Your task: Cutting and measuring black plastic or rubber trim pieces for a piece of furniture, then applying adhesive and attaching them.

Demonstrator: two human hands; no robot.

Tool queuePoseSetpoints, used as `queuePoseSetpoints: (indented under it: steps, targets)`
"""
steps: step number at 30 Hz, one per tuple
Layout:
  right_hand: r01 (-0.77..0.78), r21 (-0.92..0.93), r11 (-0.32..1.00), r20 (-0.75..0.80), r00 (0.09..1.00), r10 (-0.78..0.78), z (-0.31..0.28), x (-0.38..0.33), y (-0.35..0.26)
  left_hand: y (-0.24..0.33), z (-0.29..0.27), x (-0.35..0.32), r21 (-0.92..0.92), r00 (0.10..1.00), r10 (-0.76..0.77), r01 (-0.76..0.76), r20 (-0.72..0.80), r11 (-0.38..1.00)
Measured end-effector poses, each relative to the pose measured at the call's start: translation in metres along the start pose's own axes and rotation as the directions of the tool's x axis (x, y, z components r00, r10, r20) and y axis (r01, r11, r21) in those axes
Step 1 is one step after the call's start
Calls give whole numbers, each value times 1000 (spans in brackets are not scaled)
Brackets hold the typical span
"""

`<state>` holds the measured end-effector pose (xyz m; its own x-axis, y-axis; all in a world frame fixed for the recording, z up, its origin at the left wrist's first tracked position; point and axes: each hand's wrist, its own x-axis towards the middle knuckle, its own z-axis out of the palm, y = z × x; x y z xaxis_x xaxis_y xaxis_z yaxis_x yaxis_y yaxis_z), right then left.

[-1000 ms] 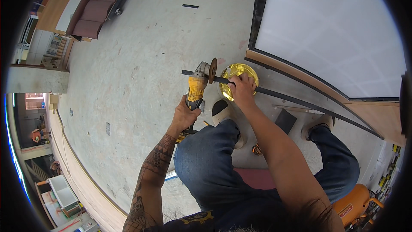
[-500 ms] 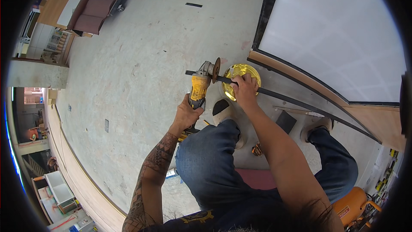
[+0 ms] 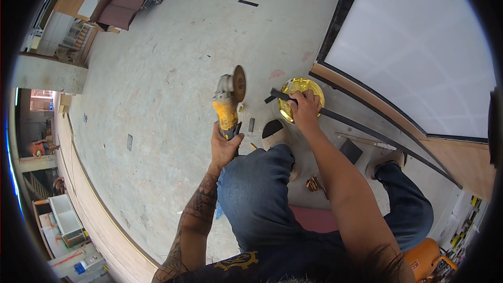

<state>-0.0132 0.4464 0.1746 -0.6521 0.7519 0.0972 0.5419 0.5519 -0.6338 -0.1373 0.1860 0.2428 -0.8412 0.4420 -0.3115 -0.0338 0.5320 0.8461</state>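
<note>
My left hand [image 3: 224, 147] is wrapped round the body of a yellow and black angle grinder [image 3: 226, 111], its cutting disc [image 3: 239, 84] standing apart from any metal. My right hand [image 3: 306, 107] presses a long black bar [image 3: 361, 127] down across a shiny yellow round tin [image 3: 296, 85]. The bar slants off to the lower right along a large panel. Just at its left end, a short black piece [image 3: 270, 98] shows at an angle; whether it still touches the bar I cannot tell.
At the right lies a big white panel [image 3: 408, 47] with a wooden edge. A tape measure [image 3: 314, 183], a dark flat plate [image 3: 351, 151] and an orange machine [image 3: 422, 259] are near my legs. A small dark strip [image 3: 248, 3] lies farther off on the concrete floor.
The grinder has moved left, away from the bar, with its disc now off the metal. The bar's far left length no longer runs past the disc; a short angled piece shows at its end.
</note>
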Motion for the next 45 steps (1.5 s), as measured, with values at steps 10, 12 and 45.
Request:
queuePoseSetpoints:
  steps: [10, 12, 45]
  targets:
    - [103, 33, 994, 10, 995, -103, -2, 1, 15, -97, -77, -60, -216, 837, 11, -154, -548, 964]
    - [121, 83, 989, 21, 992, -123, -5, 0, 18, -116, -90, -66, -302, 822, -46, -156, -568, 941]
    - [-9, -257, 966, 696, 692, 192, -54, -293, 143, -264, 1, -97, 44, 926, -371, 374, -63, 926]
